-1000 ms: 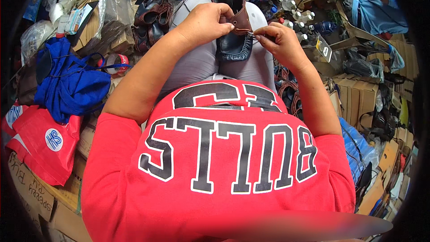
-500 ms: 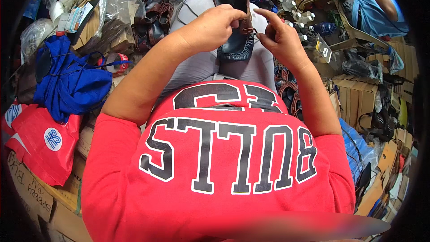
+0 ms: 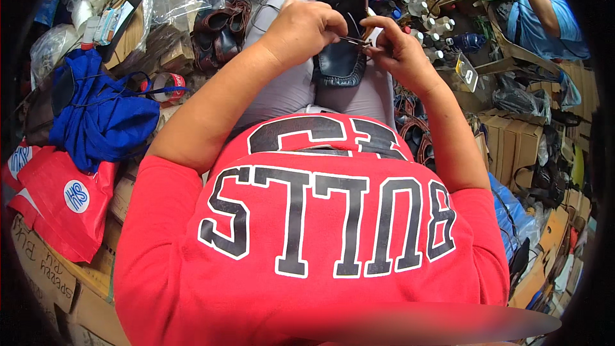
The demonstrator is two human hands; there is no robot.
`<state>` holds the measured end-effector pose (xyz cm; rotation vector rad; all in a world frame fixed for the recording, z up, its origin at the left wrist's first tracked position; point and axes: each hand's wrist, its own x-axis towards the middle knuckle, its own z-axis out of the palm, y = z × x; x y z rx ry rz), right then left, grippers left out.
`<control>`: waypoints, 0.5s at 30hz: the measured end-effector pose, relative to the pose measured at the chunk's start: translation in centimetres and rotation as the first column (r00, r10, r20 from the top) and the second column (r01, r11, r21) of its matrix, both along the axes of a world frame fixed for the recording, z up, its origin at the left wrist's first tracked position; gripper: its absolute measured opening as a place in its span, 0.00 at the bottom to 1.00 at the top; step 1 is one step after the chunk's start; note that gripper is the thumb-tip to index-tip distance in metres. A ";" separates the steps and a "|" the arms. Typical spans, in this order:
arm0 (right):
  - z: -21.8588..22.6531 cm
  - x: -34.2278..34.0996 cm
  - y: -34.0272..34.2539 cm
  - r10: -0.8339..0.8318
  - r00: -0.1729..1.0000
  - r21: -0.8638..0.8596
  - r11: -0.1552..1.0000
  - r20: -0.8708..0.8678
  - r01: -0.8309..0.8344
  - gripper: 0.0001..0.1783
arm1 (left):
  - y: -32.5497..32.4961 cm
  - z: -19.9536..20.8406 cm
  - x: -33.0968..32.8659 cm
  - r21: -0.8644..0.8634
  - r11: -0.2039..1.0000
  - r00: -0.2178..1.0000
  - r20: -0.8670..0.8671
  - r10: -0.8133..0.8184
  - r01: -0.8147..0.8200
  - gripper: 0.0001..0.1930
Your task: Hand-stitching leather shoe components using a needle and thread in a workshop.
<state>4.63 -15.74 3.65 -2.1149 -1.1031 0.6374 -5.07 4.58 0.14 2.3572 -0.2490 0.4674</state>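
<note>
A dark leather moccasin-style shoe rests on my lap between my thighs, its gathered toe towards me and its brown-lined opening away. Over its left side, my left hand is closed in a pinch at one end of a thin dark shoelace. Thumb and forefinger of my right hand are closed on the other end at the shoe's right edge. The lace stretches short and taut across the upper. My fingers hide part of the shoe's sides.
More dark shoes are piled beyond my left arm. Blue cloth and a red plastic bag lie at left. Several small bottles stand at far right, near cardboard boxes. Another person's arm shows at top right.
My right forefinger, stretched out before, has curled in to a pinch with the thumb. My left hand has shifted slightly left, and the lace now shows drawn between both hands.
</note>
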 end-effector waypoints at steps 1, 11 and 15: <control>-0.2 0.1 -0.2 -0.035 0.996 0.029 0.999 -0.077 0.038 0.25 | 0.2 -0.3 0.1 0.107 0.993 0.999 0.020 0.045 -0.047 0.08; -1.4 1.6 -1.6 -0.031 0.991 0.072 0.997 -0.129 0.041 0.23 | -0.4 -1.1 0.8 0.113 0.992 0.994 -0.084 0.068 -0.058 0.07; -1.4 1.8 -1.6 -0.017 0.994 0.081 0.996 -0.106 0.026 0.23 | -0.3 -1.1 0.9 0.123 0.992 0.995 -0.091 0.035 -0.024 0.08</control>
